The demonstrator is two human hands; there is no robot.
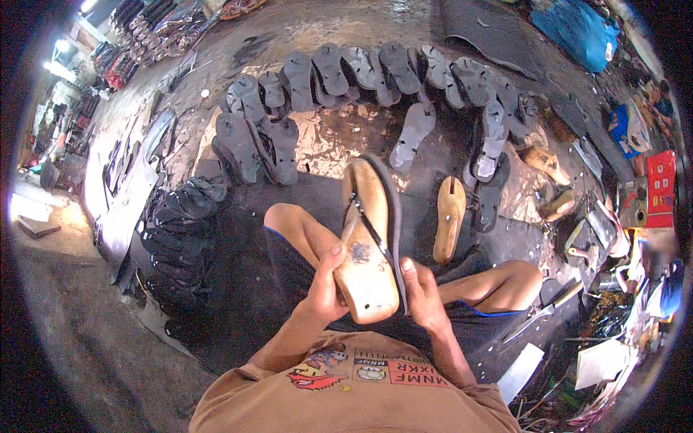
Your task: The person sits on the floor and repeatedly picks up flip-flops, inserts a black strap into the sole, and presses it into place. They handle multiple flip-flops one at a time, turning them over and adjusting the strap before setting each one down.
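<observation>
A pale wooden shoe last (369, 287) is held up over my lap, its heel end toward me. Against its right side lies a dark flip-flop (395, 216), with the black thong strap (372, 229) stretched across the last. My left hand (327, 290) is closed round the last's lower left side, thumb on top. On the other side my right hand (424, 297) grips the sole's edge near the heel, thumb along it; the undersides of both hands' fingers are hidden. A second wooden last (450, 216) lies on the dark mat to the right.
Grey sandal soles (297, 81) stand in an arc ahead. A heap of black straps (189, 231) sits at the left, beside sheet offcuts (119, 195). More lasts (545, 164), a knife (545, 312) and a red box (660, 189) are at the right.
</observation>
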